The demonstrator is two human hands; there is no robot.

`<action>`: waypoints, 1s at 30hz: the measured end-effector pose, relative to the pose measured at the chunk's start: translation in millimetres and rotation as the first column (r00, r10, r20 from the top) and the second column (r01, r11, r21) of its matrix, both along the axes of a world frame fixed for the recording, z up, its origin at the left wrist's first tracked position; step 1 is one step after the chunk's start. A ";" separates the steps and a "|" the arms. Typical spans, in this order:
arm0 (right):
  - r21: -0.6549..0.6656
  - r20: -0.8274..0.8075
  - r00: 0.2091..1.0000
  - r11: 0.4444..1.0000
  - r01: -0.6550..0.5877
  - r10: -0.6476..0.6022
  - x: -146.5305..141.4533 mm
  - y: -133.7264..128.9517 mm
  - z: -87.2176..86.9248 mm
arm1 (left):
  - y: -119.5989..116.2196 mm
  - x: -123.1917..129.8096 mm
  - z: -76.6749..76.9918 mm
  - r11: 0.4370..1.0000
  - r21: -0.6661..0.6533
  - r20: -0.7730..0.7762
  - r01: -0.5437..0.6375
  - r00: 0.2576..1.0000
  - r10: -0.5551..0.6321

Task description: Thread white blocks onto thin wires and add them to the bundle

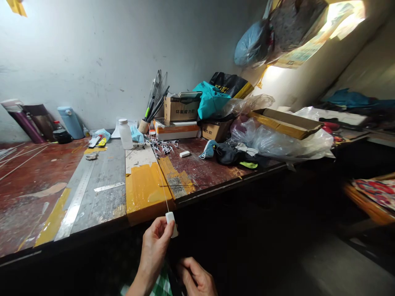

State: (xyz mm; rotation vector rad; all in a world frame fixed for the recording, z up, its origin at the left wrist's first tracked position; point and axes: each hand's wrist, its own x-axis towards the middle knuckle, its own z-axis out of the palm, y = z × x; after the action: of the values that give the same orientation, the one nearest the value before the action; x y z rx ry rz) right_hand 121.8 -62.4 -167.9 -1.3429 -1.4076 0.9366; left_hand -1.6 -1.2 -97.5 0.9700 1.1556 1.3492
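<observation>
My left hand (155,242) pinches a small white block (170,218) between thumb and fingers, just in front of the table edge. A thin pale rod (163,183) rises from the block's top end and slants up and left over the yellow-taped box (143,191). Lower and to the right, my right hand (199,279) is closed with its fingers curled together. Whatever it holds is lost against the dark background. Another white block (184,154) lies on the table, near a scatter of small black and white pieces (166,148).
A steel ruler (77,199) lies left of the taped box. Behind stand a white bottle (125,135), a holder of rods (143,126) and a cardboard box (182,107). Plastic bags (271,142) and an open carton (286,123) crowd the right. Flasks (70,122) line the wall.
</observation>
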 end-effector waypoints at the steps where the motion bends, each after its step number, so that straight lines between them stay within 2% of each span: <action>1: 0.009 -0.006 1.000 1.000 -0.004 0.004 -1.3 4.7 4.4 | 0.2 1.5 -5.0 1.000 -0.001 -0.018 0.008 1.000 -0.008; 4: 0.014 0.005 0.999 0.999 -0.038 0.038 -5.0 18.6 13.8 | 1.5 3.9 -21.1 1.000 0.007 -0.067 0.017 0.998 -0.016; 8: 0.039 0.048 0.997 0.997 -0.061 0.059 -13.1 32.1 10.9 | 4.6 1.0 -32.7 1.000 0.024 -0.128 -0.007 0.992 0.010; 13: -0.011 0.008 0.997 0.997 -0.070 0.070 -23.6 39.6 3.9 | 5.2 -7.1 -29.5 0.999 0.039 -0.231 -0.038 0.972 0.046; 23: 0.011 -0.006 0.993 0.993 -0.115 0.115 -37.1 49.2 13.5 | 6.8 -19.9 -22.6 0.991 0.042 -0.234 -0.124 0.963 0.131; 30: -0.002 0.041 0.991 0.992 -0.127 0.127 -24.2 44.0 18.4 | 7.7 -10.9 -23.5 0.998 0.019 -0.184 -0.064 0.981 0.067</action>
State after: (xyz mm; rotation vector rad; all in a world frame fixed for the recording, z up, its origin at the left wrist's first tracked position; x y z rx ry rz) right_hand 97.6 -18.4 -149.5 -1.2903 -1.5386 0.9964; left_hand -12.4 6.6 -121.0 1.0924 1.3294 1.3418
